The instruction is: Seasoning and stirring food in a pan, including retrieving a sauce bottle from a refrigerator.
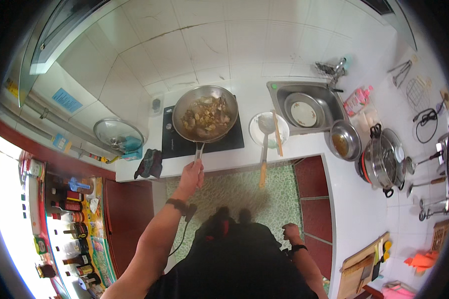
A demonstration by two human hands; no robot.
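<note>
My left hand (193, 175) is closed around the handle (199, 150) of a steel wok (177, 129). The wok sits on a black induction cooktop (224, 147) and holds browned chunks of food (206, 117) in some liquid. Near my right side, my right hand (292, 231) hangs with curled fingers and holds nothing that I can see. Between sink and cooktop, a metal spatula (264, 149) with a wooden handle lies across a white plate (253, 131), its handle sticking out past the counter edge. A pair of chopsticks (277, 132) rests on the same plate.
A steel sink (307, 130) holds a metal basin (319, 108). A steel bowl (356, 140) and a lidded pot (381, 164) stand at right. A dark cloth (149, 164) and glass lid (118, 130) are left of the cooktop. A cutting board (353, 261) carries knives, lower right.
</note>
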